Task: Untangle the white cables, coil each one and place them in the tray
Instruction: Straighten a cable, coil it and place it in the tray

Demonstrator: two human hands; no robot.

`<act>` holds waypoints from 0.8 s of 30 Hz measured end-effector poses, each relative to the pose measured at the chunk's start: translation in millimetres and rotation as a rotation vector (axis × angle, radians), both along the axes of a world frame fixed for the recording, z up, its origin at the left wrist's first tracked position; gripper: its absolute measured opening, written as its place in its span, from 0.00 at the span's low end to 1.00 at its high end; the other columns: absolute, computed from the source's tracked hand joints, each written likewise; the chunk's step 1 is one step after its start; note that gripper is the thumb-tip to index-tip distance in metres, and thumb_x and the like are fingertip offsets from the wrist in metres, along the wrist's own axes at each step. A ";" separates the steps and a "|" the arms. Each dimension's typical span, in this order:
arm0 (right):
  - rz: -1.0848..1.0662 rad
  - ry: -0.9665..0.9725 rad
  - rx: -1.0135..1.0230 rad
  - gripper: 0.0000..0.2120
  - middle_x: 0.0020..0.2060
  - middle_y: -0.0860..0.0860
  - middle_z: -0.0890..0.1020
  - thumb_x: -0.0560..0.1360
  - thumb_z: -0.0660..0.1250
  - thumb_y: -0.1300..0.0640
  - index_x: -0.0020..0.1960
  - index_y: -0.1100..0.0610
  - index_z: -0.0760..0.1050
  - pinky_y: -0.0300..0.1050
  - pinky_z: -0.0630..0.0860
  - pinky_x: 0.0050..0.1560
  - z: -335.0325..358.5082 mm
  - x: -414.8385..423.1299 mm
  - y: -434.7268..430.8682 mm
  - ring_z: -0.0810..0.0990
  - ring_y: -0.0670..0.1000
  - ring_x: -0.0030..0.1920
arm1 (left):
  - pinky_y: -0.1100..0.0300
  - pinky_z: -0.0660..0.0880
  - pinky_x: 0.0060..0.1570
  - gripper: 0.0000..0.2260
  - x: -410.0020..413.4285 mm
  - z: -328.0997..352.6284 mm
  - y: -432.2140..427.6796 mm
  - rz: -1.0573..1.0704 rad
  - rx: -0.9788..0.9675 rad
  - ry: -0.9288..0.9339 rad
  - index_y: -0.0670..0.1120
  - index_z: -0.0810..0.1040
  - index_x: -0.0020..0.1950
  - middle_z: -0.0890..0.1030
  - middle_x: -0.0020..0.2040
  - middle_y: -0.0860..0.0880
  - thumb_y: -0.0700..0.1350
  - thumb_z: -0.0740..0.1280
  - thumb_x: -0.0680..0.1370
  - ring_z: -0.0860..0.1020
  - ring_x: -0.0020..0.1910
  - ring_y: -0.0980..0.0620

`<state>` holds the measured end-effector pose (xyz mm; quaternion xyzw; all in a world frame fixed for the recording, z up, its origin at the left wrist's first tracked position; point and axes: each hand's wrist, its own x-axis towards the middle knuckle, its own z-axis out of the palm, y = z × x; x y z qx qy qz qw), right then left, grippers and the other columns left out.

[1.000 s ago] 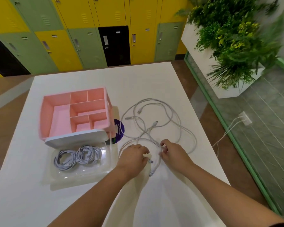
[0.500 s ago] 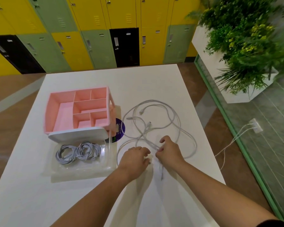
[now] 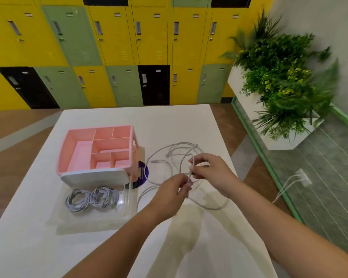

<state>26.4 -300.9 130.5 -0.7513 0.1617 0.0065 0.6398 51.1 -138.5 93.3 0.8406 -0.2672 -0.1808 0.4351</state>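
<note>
On my feed the clear tray point(image 3: 92, 218) sits at the left of the white table point(image 3: 169, 121), towards the near side. Two coiled cables point(image 3: 77, 199) lie side by side in it, touching each other. Just behind the tray stands a pink organiser point(image 3: 67, 149) with several compartments, and a white slab point(image 3: 94, 177) runs along its front, over the tray's back edge. A purple disc point(image 3: 144, 171) peeks out by the organiser's right corner.

To the right of that, the loose white cables point(image 3: 169, 151) sprawl over the table in wide tangled loops, apart from the tray. My left hand point(image 3: 169, 195) is lifted above the table at the near side of the loops, with thumb and fingertips pinched narrow on one strand. My right hand point(image 3: 213, 173) is just beside it and slightly farther back, also raised. Its thumb and forefinger are nipped tight on a strand, and a loop arches up over its fingers. I cannot tell whether both hands have the same cable.

Past the table edge on the right are a white planter full of green plants point(image 3: 285, 81) and a white socket block point(image 3: 302, 177) with leads running from it
</note>
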 end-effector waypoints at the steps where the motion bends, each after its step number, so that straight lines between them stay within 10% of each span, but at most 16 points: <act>1: -0.007 -0.036 -0.064 0.06 0.53 0.50 0.78 0.73 0.72 0.61 0.49 0.55 0.79 0.41 0.79 0.48 5.7 1.3 -1.7 0.81 0.49 0.42 | 0.59 0.73 0.44 0.07 -1.7 7.2 -2.5 0.031 -0.054 0.035 0.51 0.74 0.48 0.79 0.42 0.54 0.45 0.58 0.82 0.76 0.43 0.56; 6: 0.038 -0.166 -0.110 0.10 0.62 0.44 0.75 0.76 0.66 0.63 0.56 0.55 0.78 0.37 0.71 0.56 25.7 8.6 -4.3 0.77 0.45 0.55 | 0.58 0.65 0.35 0.09 -3.6 46.9 -6.4 0.174 -0.306 0.209 0.49 0.74 0.44 0.70 0.29 0.59 0.43 0.56 0.80 0.67 0.32 0.56; 14: -0.026 -0.245 -0.215 0.06 0.42 0.50 0.81 0.77 0.67 0.63 0.52 0.63 0.71 0.35 0.73 0.45 27.3 13.4 19.0 0.80 0.40 0.44 | 0.65 0.60 0.27 0.16 20.3 114.9 8.0 0.012 -0.605 0.376 0.38 0.75 0.47 0.63 0.28 0.55 0.45 0.52 0.84 0.61 0.27 0.56; 20: -0.132 -0.187 0.011 0.03 0.35 0.53 0.83 0.78 0.63 0.63 0.46 0.62 0.73 0.43 0.77 0.49 19.7 7.4 33.8 0.82 0.50 0.40 | 0.57 0.71 0.43 0.15 42.7 139.8 20.0 -0.134 -0.671 0.417 0.48 0.80 0.55 0.76 0.34 0.53 0.46 0.53 0.84 0.73 0.34 0.55; 24: -0.079 -0.063 -0.071 0.07 0.31 0.54 0.79 0.78 0.65 0.60 0.43 0.61 0.73 0.41 0.72 0.29 28.3 1.1 53.3 0.71 0.50 0.27 | 0.55 0.72 0.64 0.13 54.6 137.7 34.5 -0.223 -0.612 0.420 0.47 0.76 0.64 0.81 0.60 0.50 0.44 0.55 0.84 0.79 0.60 0.53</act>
